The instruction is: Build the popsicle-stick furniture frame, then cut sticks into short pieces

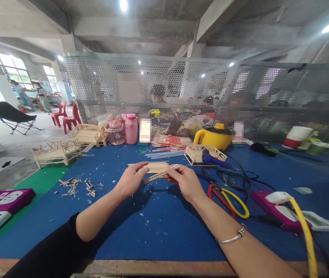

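Several thin wooden sticks (pixel 161 174) are pinched between the thumb and fingers of my right hand (pixel 188 183), their free ends pointing left. My left hand (pixel 131 179) has its thumb and fingertips drawn together beside a flat bundle of pale wooden sticks (pixel 156 166). Whether a stick is between those left fingertips cannot be made out. Behind the hands stands a small wooden stick frame (pixel 193 156), with a blue glue gun (pixel 216 159) resting against it. Red-and-yellow-handled pliers (pixel 234 202) lie right of my right hand.
Stick offcuts (pixel 72 185) litter the blue mat (pixel 141 239). Stick-built furniture models (pixel 57 152) stand at left. A yellow pot (pixel 214 138), pink bottle (pixel 131 129) and perforated screen (pixel 109 85) are behind. Cables and a purple power strip (pixel 280 210) lie right. People sit beyond the screen.
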Available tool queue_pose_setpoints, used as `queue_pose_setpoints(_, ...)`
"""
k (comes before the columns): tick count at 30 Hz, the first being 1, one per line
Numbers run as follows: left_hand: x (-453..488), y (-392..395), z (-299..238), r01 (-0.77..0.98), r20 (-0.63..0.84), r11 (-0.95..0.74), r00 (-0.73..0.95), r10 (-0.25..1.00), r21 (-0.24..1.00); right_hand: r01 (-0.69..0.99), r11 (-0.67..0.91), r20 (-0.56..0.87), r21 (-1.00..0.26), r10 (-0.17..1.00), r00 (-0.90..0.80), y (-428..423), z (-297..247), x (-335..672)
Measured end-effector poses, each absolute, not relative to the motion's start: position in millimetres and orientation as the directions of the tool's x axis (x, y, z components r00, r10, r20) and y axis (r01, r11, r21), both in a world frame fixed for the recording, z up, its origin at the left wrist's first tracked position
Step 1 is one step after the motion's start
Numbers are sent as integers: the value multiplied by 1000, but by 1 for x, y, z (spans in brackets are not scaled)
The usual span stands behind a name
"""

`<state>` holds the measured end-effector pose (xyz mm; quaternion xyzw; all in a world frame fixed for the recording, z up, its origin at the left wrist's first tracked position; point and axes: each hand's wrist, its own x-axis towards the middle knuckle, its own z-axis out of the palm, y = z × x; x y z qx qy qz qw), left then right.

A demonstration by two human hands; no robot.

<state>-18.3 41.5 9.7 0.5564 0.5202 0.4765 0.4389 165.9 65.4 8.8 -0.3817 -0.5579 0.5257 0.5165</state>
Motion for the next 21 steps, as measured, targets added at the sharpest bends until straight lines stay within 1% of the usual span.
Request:
queue_pose_setpoints(3, -19, 36, 12, 151, 2, -45, 279, 960, 988, -59, 177, 186, -982, 952, -242, 63, 10, 165)
queue_pose_setpoints(5, -18, 33, 13, 168, -19, -49, 380, 925, 985, -38, 180, 183, -983, 950, -253, 63, 9, 165)
queue_pose_setpoints(7, -17, 31, 12, 240, 30, -145, 426, 904, 960, -16, 176, 174, -984, 945, -278, 63, 8, 165)
queue_pose_setpoints(10, -16, 31, 12, 371, 100, -311, 490, 866, 875, 24, 180, 159, -983, 919, -362, 61, 6, 164)
queue_pose_setpoints(11, -16, 31, 13, 402, 108, -342, 501, 859, 850, 35, 188, 160, -982, 907, -390, 60, 6, 163)
queue_pose_setpoints(13, -16, 31, 13, 440, 98, -351, 502, 859, 827, 54, 215, 172, -975, 887, -429, 58, 6, 161)
queue_pose_setpoints(15, -15, 30, 13, 434, 58, -309, 502, 863, 846, 74, 249, 192, -966, 876, -442, 57, 8, 160)
queue_pose_setpoints(16, -15, 29, 13, 407, 21, -259, 505, 863, 876, 86, 262, 199, -961, 874, -443, 56, 9, 160)
queue_pose_setpoints(19, -13, 28, 12, 285, -119, -41, 521, 845, 958, 133, 299, 215, -945, 872, -440, 55, 10, 161)
queue_pose_setpoints(21, -11, 28, 10, 222, -178, 68, 526, 832, 973, 171, 314, 213, -934, 872, -441, 54, 9, 161)
